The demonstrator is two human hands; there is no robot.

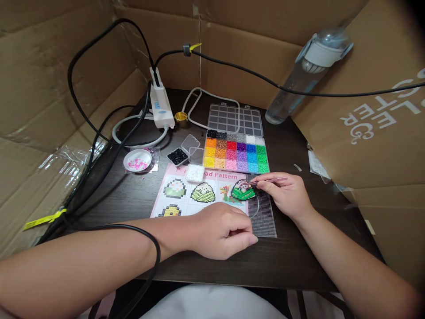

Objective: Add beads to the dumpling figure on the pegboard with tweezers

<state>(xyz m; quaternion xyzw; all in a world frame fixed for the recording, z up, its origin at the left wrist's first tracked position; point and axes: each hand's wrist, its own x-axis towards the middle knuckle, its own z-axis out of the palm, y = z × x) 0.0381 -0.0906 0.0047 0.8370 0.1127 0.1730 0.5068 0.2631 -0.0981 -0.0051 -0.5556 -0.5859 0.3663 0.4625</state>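
My right hand (288, 195) pinches pink tweezers (270, 180), their tip over the green, black and white bead figure (243, 191). This figure sits across the right edge of the bead pattern sheet (212, 212) and a clear pegboard (268, 217). Curled into a loose fist, my left hand (226, 232) rests on the sheet's lower part and the pegboard's edge. Nothing shows in its fingers. A small box of white beads (195, 173) stands on the sheet's top edge, and a box of black beads (177, 156) lies open behind it.
Behind the sheet is an open sorting case (236, 150) of coloured beads. At left, a white dish (137, 160) holds pink and white beads. A power strip (161, 104), black cables (109, 133), a golden cup (181, 118) and a water bottle (299, 84) stand among cardboard walls.
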